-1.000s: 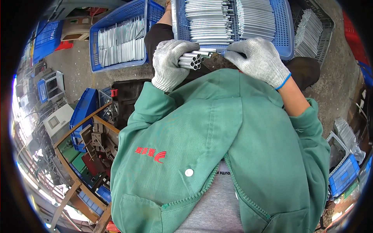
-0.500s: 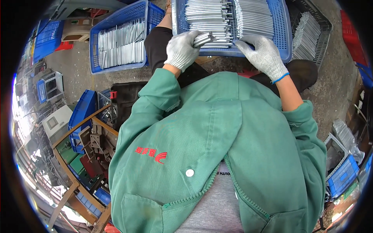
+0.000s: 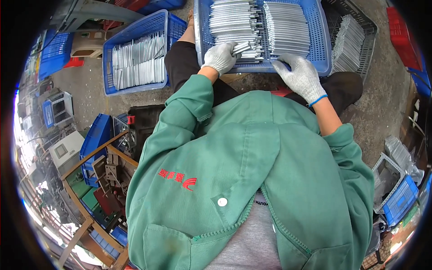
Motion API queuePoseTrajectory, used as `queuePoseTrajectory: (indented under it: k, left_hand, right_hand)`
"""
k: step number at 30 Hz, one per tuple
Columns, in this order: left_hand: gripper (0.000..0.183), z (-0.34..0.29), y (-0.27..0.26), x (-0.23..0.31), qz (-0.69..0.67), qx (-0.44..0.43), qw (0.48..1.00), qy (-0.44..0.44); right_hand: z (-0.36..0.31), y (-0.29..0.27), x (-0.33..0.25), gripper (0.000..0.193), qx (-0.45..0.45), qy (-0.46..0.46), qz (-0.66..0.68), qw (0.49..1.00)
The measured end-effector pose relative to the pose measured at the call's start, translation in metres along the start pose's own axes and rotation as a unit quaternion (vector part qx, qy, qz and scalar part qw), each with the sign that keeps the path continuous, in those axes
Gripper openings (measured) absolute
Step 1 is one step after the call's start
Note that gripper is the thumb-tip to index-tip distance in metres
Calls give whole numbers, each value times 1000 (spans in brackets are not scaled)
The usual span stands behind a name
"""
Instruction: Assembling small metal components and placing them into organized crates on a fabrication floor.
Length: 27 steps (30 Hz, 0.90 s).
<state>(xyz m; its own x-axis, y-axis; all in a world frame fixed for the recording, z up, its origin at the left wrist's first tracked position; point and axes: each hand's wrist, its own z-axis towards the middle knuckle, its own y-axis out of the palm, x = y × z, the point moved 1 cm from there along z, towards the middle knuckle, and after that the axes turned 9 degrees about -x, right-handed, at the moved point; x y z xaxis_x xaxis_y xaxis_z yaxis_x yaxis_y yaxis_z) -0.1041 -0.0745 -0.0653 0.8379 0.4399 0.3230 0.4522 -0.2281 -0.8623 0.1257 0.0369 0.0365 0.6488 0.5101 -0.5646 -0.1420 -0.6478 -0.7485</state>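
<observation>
A blue plastic crate (image 3: 261, 68) at the top middle holds two stacks of silvery metal rods, a left stack (image 3: 231, 22) and a right stack (image 3: 287, 29). My left hand (image 3: 219, 58), in a pale knitted glove, is closed around a small bundle of metal rods (image 3: 241, 47). The bundle's ends point over the near part of the left stack. My right hand (image 3: 300, 78), gloved alike with a blue cuff edge, is at the crate's near rim below the right stack. Its thumb and fingers are apart, and nothing shows between them.
Another blue crate (image 3: 135, 89) of rods stands on the floor to the left. A dark crate (image 3: 370, 58) with more rods is at the right. Beyond it is a red bin (image 3: 400, 33). Machine parts and a wooden frame (image 3: 96, 148) fill the lower left.
My left hand has moved right and closer to the left stack with the rod bundle. My right hand has lowered slightly in view and stays near the rim. The whole view has shifted a little.
</observation>
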Motion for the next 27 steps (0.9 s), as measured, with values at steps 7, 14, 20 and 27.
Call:
queuePoseTrajectory:
  k: [7, 14, 20, 27]
  left_hand:
    - [28, -46, -35, 4, -183, 56, 979, 76]
    - [31, -67, -34, -6, -332, 45, 935, 113]
    - [38, -74, -33, -5, -313, 48, 939, 137]
    - [32, -80, -38, 3, -286, 50, 947, 138]
  right_hand:
    - [-4, -8, -14, 33, 3, -34, -23, 999]
    - [-7, -8, -24, 31, 6, -93, -50, 994]
    - [-8, -11, -26, 27, -3, -112, -68, 991]
    - [-5, -10, -24, 25, 17, -106, -85, 991]
